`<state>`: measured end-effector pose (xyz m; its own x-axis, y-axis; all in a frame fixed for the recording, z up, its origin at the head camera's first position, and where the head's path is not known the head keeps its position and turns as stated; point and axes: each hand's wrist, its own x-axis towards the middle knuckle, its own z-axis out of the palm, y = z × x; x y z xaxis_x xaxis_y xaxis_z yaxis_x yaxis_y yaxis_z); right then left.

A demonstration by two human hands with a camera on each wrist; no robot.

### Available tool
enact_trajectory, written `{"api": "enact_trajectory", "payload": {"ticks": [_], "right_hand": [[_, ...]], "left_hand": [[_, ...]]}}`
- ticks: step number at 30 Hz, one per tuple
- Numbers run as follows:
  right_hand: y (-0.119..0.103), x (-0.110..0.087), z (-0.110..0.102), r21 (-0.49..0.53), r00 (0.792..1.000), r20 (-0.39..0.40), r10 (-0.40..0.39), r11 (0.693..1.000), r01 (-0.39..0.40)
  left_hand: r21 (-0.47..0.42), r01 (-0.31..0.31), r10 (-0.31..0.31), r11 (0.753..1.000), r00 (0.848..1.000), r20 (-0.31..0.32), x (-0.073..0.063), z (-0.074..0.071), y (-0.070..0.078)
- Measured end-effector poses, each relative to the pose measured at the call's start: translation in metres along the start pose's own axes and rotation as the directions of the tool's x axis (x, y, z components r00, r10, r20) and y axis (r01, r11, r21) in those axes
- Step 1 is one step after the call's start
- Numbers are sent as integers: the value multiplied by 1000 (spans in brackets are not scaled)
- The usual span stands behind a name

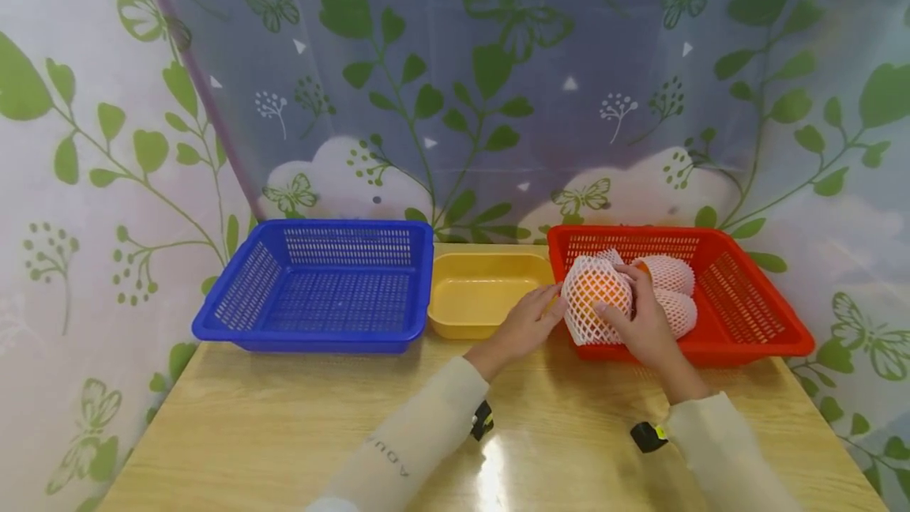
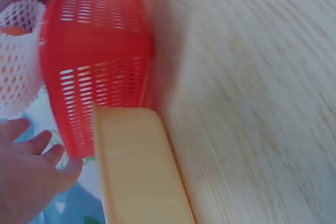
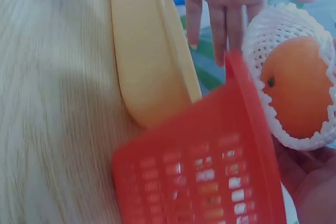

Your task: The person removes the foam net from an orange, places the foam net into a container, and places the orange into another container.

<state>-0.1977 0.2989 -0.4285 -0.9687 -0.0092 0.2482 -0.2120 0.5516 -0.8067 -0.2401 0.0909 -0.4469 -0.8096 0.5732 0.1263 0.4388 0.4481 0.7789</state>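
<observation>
An orange (image 1: 596, 291) in a white foam net (image 3: 275, 20) is held above the left end of the red basket (image 1: 764, 314). My right hand (image 1: 642, 324) grips it from the right, thumb on the near side. In the right wrist view the net lies open round the bare orange skin, and a small dark stem spot shows. My left hand (image 1: 522, 326) is beside the fruit on the left, fingers extended; in the left wrist view its fingertips (image 2: 39, 142) stand just off the net. Further netted fruits (image 1: 671, 275) lie in the basket behind my right hand.
A yellow tray (image 1: 455, 263) stands between the red basket and a blue basket (image 1: 313, 344) on the left. All three are on a wooden table (image 1: 298, 425), in front of a leaf-patterned curtain (image 1: 455, 101).
</observation>
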Motion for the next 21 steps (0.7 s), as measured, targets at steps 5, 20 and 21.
{"api": "enact_trajectory", "payload": {"ticks": [5,20,21], "right_hand": [[-14,-4,12,36,997,-9,-80,996,80],[-31,-28,60,16,945,-61,-321,946,323],[-33,-29,63,20,939,-61,-338,940,340]], "left_hand": [[-255,18,-25,967,999,-25,-5,-10,0],[-353,-40,50,935,999,19,-46,-35,-4],[-348,-26,32,937,999,12,-49,-35,-5]]}}
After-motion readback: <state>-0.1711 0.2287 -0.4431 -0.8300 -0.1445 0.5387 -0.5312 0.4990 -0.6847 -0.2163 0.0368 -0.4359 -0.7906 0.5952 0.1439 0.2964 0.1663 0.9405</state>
